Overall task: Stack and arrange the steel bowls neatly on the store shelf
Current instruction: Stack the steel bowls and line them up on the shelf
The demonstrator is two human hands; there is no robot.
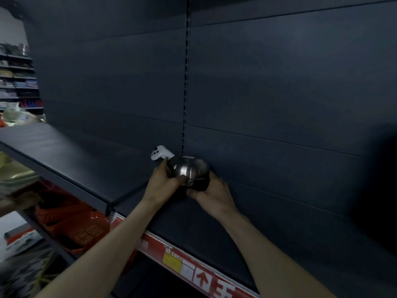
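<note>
A steel bowl [189, 168] sits upside down near the back of the dark shelf [193, 229], over what looks like the rim of a second bowl below it. My left hand [164, 179] grips its left side, thumb on the front. My right hand [211, 193] curls round its lower right edge. Both arms reach in from the bottom of the view.
A white handheld controller [160, 153] lies on the shelf just behind and left of the bowl. The red price strip [193, 269] runs along the shelf's front edge. Green plates [15, 177] and red packages [71, 224] sit on lower levels at left.
</note>
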